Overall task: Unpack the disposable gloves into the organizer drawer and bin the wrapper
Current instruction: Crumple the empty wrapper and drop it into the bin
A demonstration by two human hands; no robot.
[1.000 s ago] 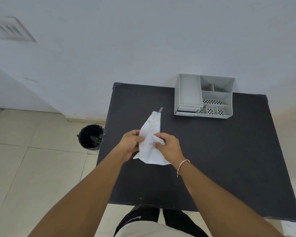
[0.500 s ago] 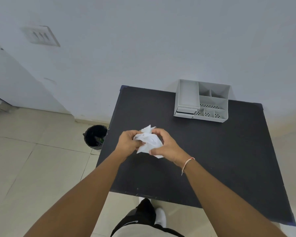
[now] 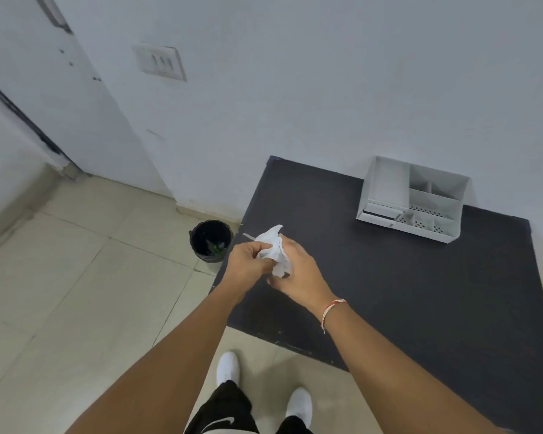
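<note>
A crumpled white wrapper (image 3: 274, 249) is bunched between both hands above the black table's left edge. My left hand (image 3: 246, 264) grips its left side with curled fingers. My right hand (image 3: 298, 272) cups it from the right, fingers wrapped round it. The white organizer (image 3: 413, 198) stands at the table's far side by the wall, its drawer (image 3: 381, 211) at the front left; what lies inside is not visible. A small black bin (image 3: 211, 241) stands on the floor just left of the table, some green scraps in it.
The black table (image 3: 420, 292) fills the right half of the view. Beige floor tiles (image 3: 76, 277) spread to the left. A white wall with a switch plate (image 3: 159, 61) runs behind. My white shoes (image 3: 229, 368) stand at the table's near edge.
The wrapper went from a flat long sheet to a tight crumpled ball between my hands. My hands and my view have shifted left toward the bin.
</note>
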